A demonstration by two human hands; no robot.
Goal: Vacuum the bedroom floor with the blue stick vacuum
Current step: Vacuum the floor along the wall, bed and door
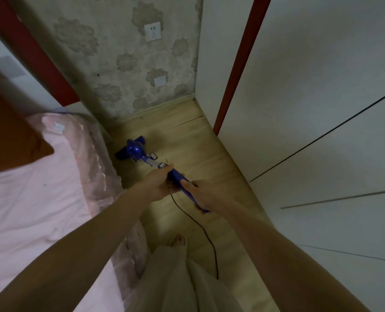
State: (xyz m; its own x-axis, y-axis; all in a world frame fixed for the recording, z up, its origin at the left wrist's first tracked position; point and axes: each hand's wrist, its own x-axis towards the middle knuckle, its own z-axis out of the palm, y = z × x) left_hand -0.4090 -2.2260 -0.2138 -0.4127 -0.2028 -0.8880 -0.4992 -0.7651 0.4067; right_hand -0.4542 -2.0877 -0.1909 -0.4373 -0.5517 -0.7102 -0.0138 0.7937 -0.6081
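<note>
Both my hands on the blue stick vacuum [142, 152], working the strip of floor [187, 140] between bed and wardrobe

My left hand [162, 184] is wrapped around the wand lower down and my right hand [201, 191] is curled around the handle behind it; the vacuum slants away from me, its head on the wooden floor just beside the edge of the bed [52, 188] with its pink cover, near the patterned wall [119, 52] that carries a white socket [152, 31]; the black cord [206, 233] trails back from the handle across the boards past my bare foot [177, 240], and the white wardrobe [322, 109] stands along my right
</note>
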